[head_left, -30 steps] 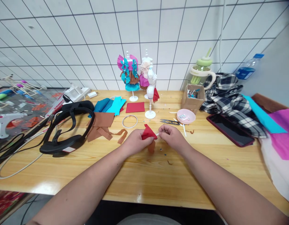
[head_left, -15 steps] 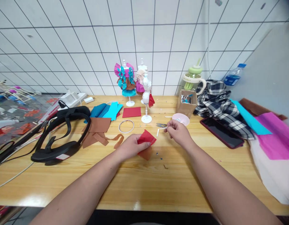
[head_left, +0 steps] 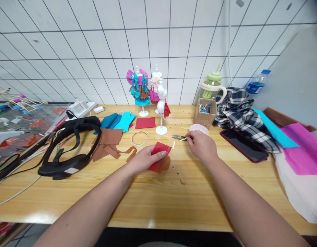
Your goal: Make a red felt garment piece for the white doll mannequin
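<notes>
My left hand (head_left: 148, 158) pinches a folded piece of red crepe-like material (head_left: 160, 148) between thumb and fingers, with a brown piece (head_left: 164, 164) hanging below it. My right hand (head_left: 202, 145) has its fingertips closed around the dark handle end of small thread snips (head_left: 177, 137), whose blades point left on the table. A short white strip (head_left: 173, 145) lies between the hands. Behind them stands a small white dress form (head_left: 161, 103) with a red piece (head_left: 167, 110) at its side. A pink dish (head_left: 199, 128) sits just beyond my right hand, partly hidden.
Two dressed mini forms (head_left: 141, 89) stand by the wall. A white ring (head_left: 139, 138), red sheet (head_left: 145, 122), brown pieces (head_left: 108, 136) and black headset (head_left: 71, 151) are left. Rightward are a cardboard box (head_left: 206, 118), phone (head_left: 243, 145), plaid cloth (head_left: 241, 109) and coloured sheets (head_left: 302, 147).
My right hand has shifted slightly right and turned at the snips. My left hand has tilted the red and brown pieces, and the red one shows flatter. The view has shifted slightly.
</notes>
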The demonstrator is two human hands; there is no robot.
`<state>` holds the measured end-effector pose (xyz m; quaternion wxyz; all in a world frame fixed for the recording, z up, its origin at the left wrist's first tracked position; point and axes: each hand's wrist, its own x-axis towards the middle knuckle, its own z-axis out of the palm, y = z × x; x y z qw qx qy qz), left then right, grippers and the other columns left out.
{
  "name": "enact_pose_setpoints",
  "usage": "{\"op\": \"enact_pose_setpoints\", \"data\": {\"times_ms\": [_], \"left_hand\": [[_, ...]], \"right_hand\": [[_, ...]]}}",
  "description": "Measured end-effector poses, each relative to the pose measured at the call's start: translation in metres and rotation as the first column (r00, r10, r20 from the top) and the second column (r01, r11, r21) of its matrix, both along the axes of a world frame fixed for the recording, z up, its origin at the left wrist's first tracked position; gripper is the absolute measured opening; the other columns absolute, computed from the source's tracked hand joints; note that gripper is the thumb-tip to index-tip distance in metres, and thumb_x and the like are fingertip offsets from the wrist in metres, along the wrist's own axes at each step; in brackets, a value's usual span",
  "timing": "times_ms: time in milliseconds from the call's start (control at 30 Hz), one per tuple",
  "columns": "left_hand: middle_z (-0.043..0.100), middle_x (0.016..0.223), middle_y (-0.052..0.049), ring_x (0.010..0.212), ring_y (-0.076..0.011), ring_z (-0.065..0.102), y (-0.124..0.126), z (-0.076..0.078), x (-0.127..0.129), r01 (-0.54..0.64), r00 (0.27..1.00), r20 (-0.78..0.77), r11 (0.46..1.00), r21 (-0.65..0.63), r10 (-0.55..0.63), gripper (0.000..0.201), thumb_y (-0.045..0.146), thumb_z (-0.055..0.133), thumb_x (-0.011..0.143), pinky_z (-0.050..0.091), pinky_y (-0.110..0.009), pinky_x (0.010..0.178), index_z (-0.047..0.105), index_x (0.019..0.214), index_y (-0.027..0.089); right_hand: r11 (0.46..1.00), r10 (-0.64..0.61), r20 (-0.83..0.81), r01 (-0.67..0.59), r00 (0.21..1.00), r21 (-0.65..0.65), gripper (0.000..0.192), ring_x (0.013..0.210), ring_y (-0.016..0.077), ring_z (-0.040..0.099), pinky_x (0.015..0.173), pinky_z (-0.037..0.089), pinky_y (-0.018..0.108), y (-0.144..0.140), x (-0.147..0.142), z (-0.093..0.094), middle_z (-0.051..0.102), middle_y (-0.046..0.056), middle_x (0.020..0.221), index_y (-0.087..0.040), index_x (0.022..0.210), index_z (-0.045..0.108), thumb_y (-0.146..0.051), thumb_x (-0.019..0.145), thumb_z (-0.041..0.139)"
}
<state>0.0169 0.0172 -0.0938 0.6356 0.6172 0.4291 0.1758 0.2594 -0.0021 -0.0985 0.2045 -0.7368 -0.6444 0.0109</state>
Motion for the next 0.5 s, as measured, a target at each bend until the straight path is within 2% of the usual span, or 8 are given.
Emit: {"op": "enact_pose_setpoints", "data": {"times_ms": [67, 133, 167, 233, 300, 333, 400, 500], "left_hand": [[0.070, 0.100, -0.005, 0.085, -0.0194, 0.064, 0.000, 0.001, -0.002, 0.020, 0.996, 0.085, 0.999, -0.030, -0.017, 0.039, 0.040, 0.071, 0.075, 0.048, -0.027, 0.070, 0.062, 0.105, 0.017], [0.070, 0.101, -0.004, 0.087, -0.0193, 0.064, 0.000, 0.002, -0.004, 0.098, 0.986, 0.141, 0.994, -0.045, -0.091, 0.043, 0.029, 0.075, 0.069, 0.049, -0.028, 0.073, 0.061, 0.108, 0.018], [0.070, 0.100, -0.004, 0.085, -0.0185, 0.064, 0.000, 0.002, -0.005, 0.153, 0.978, 0.148, 0.987, -0.050, -0.144, 0.045, 0.025, 0.076, 0.067, 0.049, -0.028, 0.073, 0.061, 0.110, 0.019], [0.070, 0.095, -0.003, 0.079, -0.0167, 0.063, 0.000, 0.002, -0.006, 0.266, 0.958, 0.127, 0.962, -0.064, -0.257, 0.048, 0.023, 0.075, 0.068, 0.050, -0.027, 0.069, 0.060, 0.113, 0.019], [0.069, 0.091, -0.002, 0.074, -0.0160, 0.063, -0.001, 0.002, -0.007, 0.340, 0.939, 0.083, 0.937, -0.077, -0.334, 0.048, 0.023, 0.073, 0.070, 0.050, -0.027, 0.065, 0.059, 0.116, 0.019], [0.069, 0.090, -0.002, 0.073, -0.0161, 0.063, -0.001, 0.002, -0.007, 0.359, 0.933, 0.057, 0.930, -0.074, -0.356, 0.048, 0.023, 0.073, 0.071, 0.049, -0.026, 0.064, 0.059, 0.116, 0.019], [0.068, 0.091, -0.001, 0.075, -0.0168, 0.063, 0.000, 0.003, -0.007, 0.369, 0.929, 0.008, 0.929, -0.033, -0.369, 0.050, 0.024, 0.073, 0.070, 0.050, -0.026, 0.064, 0.059, 0.118, 0.020], [0.069, 0.097, -0.001, 0.082, -0.0182, 0.063, 0.003, 0.005, -0.008, 0.371, 0.928, -0.058, 0.927, 0.062, -0.367, 0.055, 0.026, 0.074, 0.069, 0.049, -0.026, 0.069, 0.058, 0.121, 0.021]], "right_hand": [[0.997, 0.021, -0.109, -0.013, 0.994, 0.075, 0.026, 0.093, 0.0227, 0.062, 0.073, 0.046, 0.033, 0.001, -0.001, 0.000, 0.068, 0.007, 0.107, -0.023, 0.104, 0.067, -0.025, 0.091, 0.045], [0.992, 0.108, -0.359, -0.078, 0.927, 0.097, 0.028, 0.094, 0.0217, 0.061, 0.079, 0.049, 0.034, 0.001, -0.006, 0.000, 0.067, 0.008, 0.113, -0.020, 0.111, 0.065, -0.027, 0.090, 0.048], [0.989, 0.144, -0.528, -0.134, 0.837, 0.057, 0.030, 0.093, 0.0213, 0.061, 0.079, 0.051, 0.034, 0.001, -0.010, -0.001, 0.067, 0.009, 0.113, -0.019, 0.113, 0.064, -0.033, 0.090, 0.049], [0.942, 0.077, -0.848, -0.317, 0.525, -0.111, 0.041, 0.089, 0.0216, 0.063, 0.069, 0.054, 0.033, -0.002, -0.019, -0.002, 0.067, 0.012, 0.111, -0.017, 0.112, 0.064, -0.047, 0.092, 0.045], [0.830, -0.103, -0.969, -0.517, 0.224, -0.208, 0.050, 0.088, 0.0218, 0.065, 0.062, 0.056, 0.031, -0.006, -0.027, -0.004, 0.069, 0.013, 0.106, -0.016, 0.111, 0.064, -0.056, 0.091, 0.043], [0.778, -0.159, -0.978, -0.593, 0.132, -0.206, 0.048, 0.087, 0.0212, 0.066, 0.061, 0.056, 0.029, -0.007, -0.030, -0.006, 0.069, 0.013, 0.104, -0.016, 0.112, 0.064, -0.056, 0.088, 0.049], [0.725, -0.184, -0.982, -0.667, 0.051, -0.170, 0.046, 0.084, 0.0186, 0.067, 0.060, 0.056, 0.026, -0.010, -0.033, -0.008, 0.070, 0.009, 0.101, -0.018, 0.115, 0.062, -0.046, 0.079, 0.069], [0.754, -0.179, -0.983, -0.635, 0.047, -0.168, 0.057, 0.071, 0.0131, 0.067, 0.058, 0.055, 0.022, -0.010, -0.032, -0.011, 0.070, 0.003, 0.094, -0.022, 0.117, 0.059, -0.029, 0.066, 0.083]]}}
